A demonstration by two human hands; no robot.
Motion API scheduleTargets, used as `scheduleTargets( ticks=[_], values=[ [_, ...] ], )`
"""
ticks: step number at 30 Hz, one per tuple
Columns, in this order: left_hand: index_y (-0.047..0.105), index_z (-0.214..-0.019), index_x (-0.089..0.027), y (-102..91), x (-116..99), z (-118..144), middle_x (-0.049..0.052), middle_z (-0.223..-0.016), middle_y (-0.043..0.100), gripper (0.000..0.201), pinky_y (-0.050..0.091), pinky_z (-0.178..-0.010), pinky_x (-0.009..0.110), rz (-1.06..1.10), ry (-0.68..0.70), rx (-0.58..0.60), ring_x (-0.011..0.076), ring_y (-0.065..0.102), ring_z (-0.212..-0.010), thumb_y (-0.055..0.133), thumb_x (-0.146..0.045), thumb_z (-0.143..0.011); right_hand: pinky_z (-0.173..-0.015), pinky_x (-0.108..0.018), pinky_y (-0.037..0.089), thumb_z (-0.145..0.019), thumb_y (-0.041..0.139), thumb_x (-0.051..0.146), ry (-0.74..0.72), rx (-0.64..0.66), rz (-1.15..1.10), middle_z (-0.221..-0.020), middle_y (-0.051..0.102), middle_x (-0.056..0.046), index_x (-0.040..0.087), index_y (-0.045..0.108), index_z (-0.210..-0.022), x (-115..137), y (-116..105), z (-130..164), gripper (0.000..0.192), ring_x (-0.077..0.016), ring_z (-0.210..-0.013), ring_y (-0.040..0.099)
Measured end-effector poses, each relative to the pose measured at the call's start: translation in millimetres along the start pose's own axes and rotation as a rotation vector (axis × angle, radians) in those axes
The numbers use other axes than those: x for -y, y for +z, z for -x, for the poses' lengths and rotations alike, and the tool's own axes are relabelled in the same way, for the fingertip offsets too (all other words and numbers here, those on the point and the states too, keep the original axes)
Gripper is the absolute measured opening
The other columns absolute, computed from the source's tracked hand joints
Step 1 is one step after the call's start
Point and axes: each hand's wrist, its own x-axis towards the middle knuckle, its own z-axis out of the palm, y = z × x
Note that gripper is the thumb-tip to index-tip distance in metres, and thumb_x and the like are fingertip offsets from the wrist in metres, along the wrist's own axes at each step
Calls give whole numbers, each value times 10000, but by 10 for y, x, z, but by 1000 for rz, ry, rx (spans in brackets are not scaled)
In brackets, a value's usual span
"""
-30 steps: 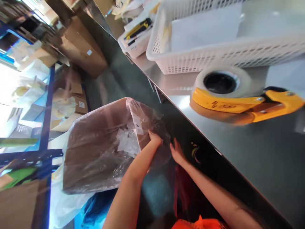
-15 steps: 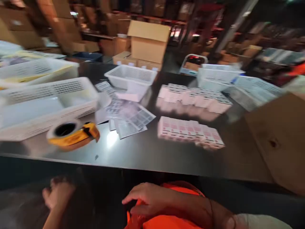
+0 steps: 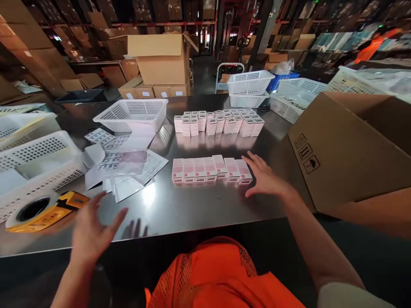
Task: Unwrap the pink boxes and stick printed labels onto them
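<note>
The setting is a dim warehouse. A steel worktable [image 3: 192,205] with a reflective top spans the near scene and shows a bright glare patch at near left. Beyond its far edge, brown cardboard cartons [image 3: 160,60] stand stacked on the dark floor [image 3: 202,72], one with its flap raised. Tall storage racks [image 3: 80,17] loaded with boxes fill the far left and centre. A dark vertical column [image 3: 265,25] rises at far centre-right, with further shelving [image 3: 334,38] behind it at far right. Lighting is low overall.
</note>
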Motion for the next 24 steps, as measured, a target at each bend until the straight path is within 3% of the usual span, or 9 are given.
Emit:
scheduleTargets(
  ticks=[2, 4, 6, 8, 11, 15, 20, 24],
  values=[
    [437, -1374, -148, 258, -557, -348, 215, -1355, 566, 765, 444, -1049, 559, 34, 292, 99, 404, 523, -1277, 611, -610, -790, -1109, -712, 252, -464, 939, 450, -7, 147, -38, -1649, -39, -200, 216, 75, -1592, -170, 72, -214, 1440, -472, -1496, 20],
    [425, -1405, -114, 570, -1132, -630, 252, -1461, 475, 838, 380, -1101, 581, 0, 455, 221, 439, 372, -1404, 683, -575, -755, -1104, -716, 248, -440, 945, 446, -74, 219, -87, -1644, -26, -221, 193, 78, -1593, -241, 157, -443, 1465, -482, -1492, 23],
    [348, -1464, -62, 898, -1690, -851, 286, -1526, 378, 1024, 330, -1121, 618, 4, 595, 373, 470, 276, -1447, 751, -585, -680, -1119, -687, 258, -445, 939, 448, -150, 229, -117, -1640, 76, -224, 179, 146, -1586, -269, 223, -632, 1415, -475, -1491, 84],
    [310, -1488, -45, 1204, -2178, -1023, 274, -1572, 302, 1131, 262, -1175, 583, 29, 694, 447, 444, 224, -1475, 766, -625, -630, -1145, -635, 267, -461, 930, 448, -198, 219, -126, -1616, 210, -215, 163, 226, -1569, -294, 255, -748, 1344, -449, -1482, 167],
    [315, -1476, -17, 1552, -2658, -1185, 274, -1555, 337, 1164, 180, -1214, 544, 73, 774, 522, 407, 257, -1472, 807, -585, -586, -1154, -593, 280, -497, 912, 465, -226, 210, -125, -1572, 326, -197, 157, 278, -1552, -335, 257, -796, 1269, -410, -1454, 255],
    [382, -1433, -46, 1771, -2784, -1215, 231, -1406, 526, 1074, 345, -1143, 479, 153, 807, 628, 361, 509, -1296, 815, -536, -582, -1143, -572, 298, -534, 893, 431, -213, 193, -131, -1565, 336, -177, 163, 264, -1552, -339, 250, -762, 1227, -383, -1433, 276],
    [380, -1433, -51, 1786, -2683, -1197, 241, -1370, 533, 1145, 385, -1091, 487, 210, 794, 691, 391, 521, -1241, 843, -553, -514, -1112, -582, 327, -577, 846, 431, -225, 175, -144, -1528, 384, -174, 172, 281, -1547, -289, 306, -707, 1152, -404, -1393, 324],
    [378, -1440, -53, 1764, -2733, -1203, 213, -1371, 541, 1162, 374, -1106, 440, 217, 806, 723, 353, 519, -1245, 829, -593, -515, -1100, -570, 353, -615, 802, 496, -236, 116, -67, -1530, 381, -167, 193, 275, -1546, -412, 461, -683, 1112, -410, -1371, 361]
  ],
)
